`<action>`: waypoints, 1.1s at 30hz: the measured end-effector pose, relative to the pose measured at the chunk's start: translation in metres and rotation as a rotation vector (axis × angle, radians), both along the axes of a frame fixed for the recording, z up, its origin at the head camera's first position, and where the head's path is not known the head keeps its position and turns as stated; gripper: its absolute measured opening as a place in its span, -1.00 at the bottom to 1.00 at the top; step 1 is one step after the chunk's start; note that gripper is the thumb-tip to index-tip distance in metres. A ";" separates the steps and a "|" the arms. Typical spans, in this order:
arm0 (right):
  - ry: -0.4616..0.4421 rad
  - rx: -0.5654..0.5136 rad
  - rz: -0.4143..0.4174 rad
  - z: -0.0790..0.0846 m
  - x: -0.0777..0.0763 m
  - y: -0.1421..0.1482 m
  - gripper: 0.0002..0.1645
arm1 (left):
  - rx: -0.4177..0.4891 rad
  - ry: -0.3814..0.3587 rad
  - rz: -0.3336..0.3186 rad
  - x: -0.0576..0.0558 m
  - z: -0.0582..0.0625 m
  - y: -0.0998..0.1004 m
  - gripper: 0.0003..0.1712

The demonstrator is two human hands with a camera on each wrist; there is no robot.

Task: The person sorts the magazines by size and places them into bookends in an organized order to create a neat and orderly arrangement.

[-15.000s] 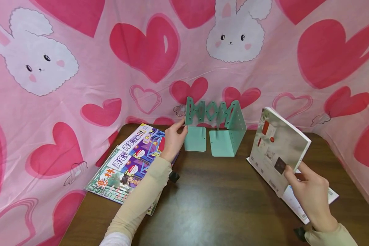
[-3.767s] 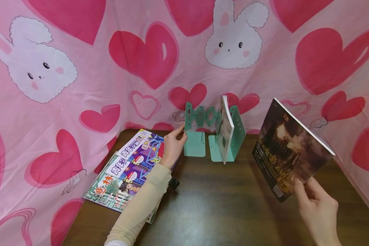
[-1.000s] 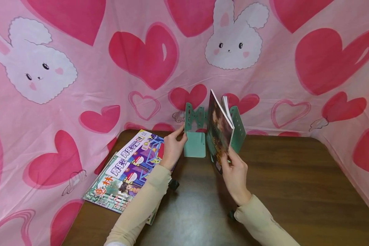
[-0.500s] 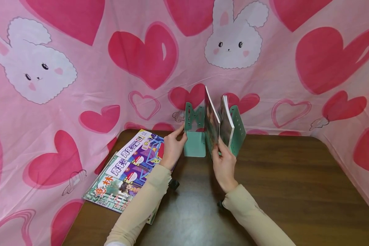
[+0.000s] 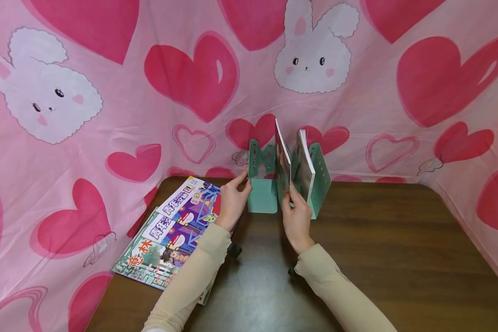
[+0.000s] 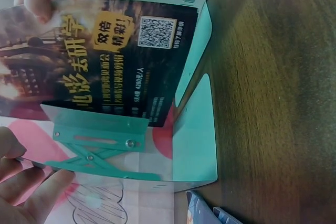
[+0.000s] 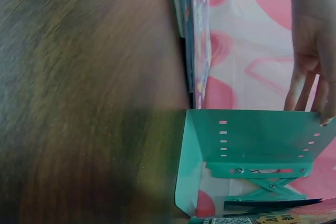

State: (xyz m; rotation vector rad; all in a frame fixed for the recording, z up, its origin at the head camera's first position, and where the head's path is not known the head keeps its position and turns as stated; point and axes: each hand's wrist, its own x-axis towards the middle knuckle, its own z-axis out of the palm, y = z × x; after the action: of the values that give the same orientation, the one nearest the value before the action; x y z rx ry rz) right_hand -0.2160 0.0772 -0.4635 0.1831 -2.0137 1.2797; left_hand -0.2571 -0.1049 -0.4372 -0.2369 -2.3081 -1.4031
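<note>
Presently gripping the dark-covered magazine point(image 6: 105, 66) by its near edge with the right hand point(image 5: 297, 221), upright between the plates of the green bookend point(image 5: 263, 196), to the left of the pale magazine point(image 5: 306, 173) standing inside the same bookend. Also pinching the edge of the bookend's left plate with the left hand point(image 5: 234, 200). Unable to confirm contact of the lower edge with the bookend's base. Advisable: lower straight down, cover parallel to the pale magazine, until settled on the base; then press toward the bookend's right plate to close the visible gap. Hold the left plate firm against sliding across the surface point(image 5: 398, 230). Avoid early release, for risk of tipping. Leave undisturbed the magazine stack point(image 5: 172, 235) lying left of the bookend.
</note>
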 end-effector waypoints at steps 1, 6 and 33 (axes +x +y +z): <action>0.000 0.004 -0.004 -0.002 0.000 0.000 -0.46 | 0.000 0.005 0.000 0.000 0.000 0.000 -0.47; -0.011 0.006 0.001 -0.008 -0.001 -0.001 -0.46 | -0.009 0.016 0.004 0.001 0.000 0.000 -0.48; -0.163 0.107 0.056 -0.016 0.004 0.002 -0.55 | -0.005 0.013 0.010 0.001 -0.001 0.000 -0.49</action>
State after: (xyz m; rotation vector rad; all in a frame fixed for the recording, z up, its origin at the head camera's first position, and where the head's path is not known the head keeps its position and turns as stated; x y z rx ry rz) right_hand -0.2121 0.0794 -0.4791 0.1920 -2.2324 1.2566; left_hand -0.2565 -0.1046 -0.4377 -0.2348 -2.2997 -1.3872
